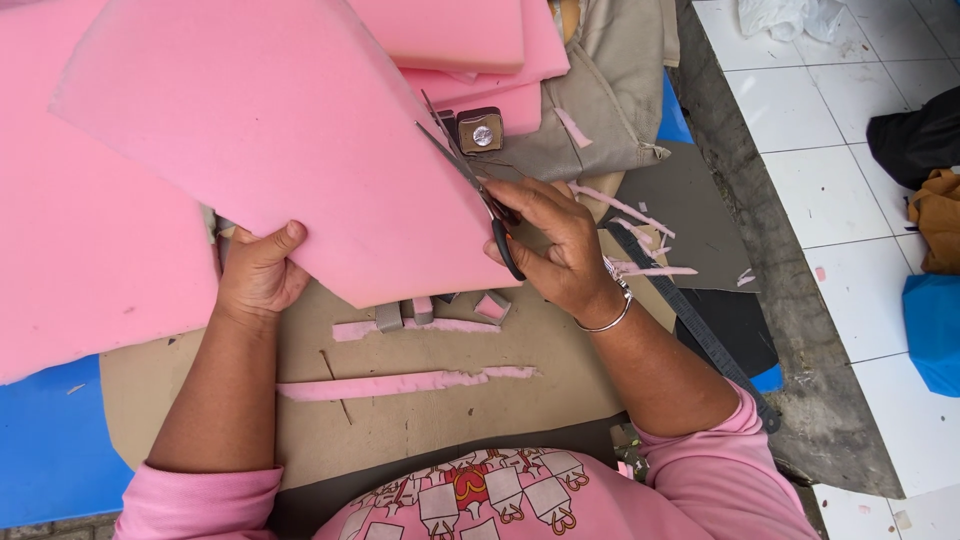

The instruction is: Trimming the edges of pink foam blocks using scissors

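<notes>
So the left hand (262, 272) is clamped on the bottom edge of a pink foam sheet (270, 130), held up over the counter (420, 420) — right hand (560, 245) grips scissors (470, 175), blades apart at the foam's right edge. Trimmed foam strips (400, 383) lie underneath.

No packages, labels, signs or screens in view.

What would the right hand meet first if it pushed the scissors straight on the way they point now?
The right hand points the black-handled scissors up-left along the edge of the pink foam sheet, so more of that sheet comes first. Depth is unclear beyond it.
</notes>
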